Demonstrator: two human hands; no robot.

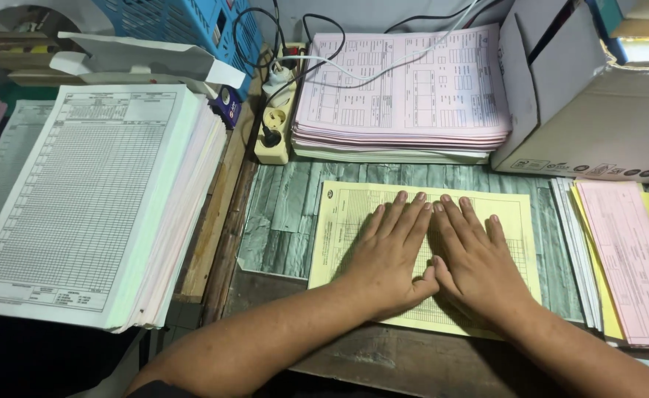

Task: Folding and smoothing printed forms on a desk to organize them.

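Note:
A yellow printed form sheet (343,221) lies flat on the desk in front of me. My left hand (387,254) rests palm down on its middle, fingers spread forward. My right hand (475,262) lies flat beside it on the same sheet, thumbs touching. Neither hand grips anything.
A thick stack of white forms (81,199) sits at the left. A pink stack (405,96) lies at the back, beside a power strip (274,125) with cables. A cardboard box (597,110) stands at the back right. Pink and yellow sheets (626,258) lie at the right edge.

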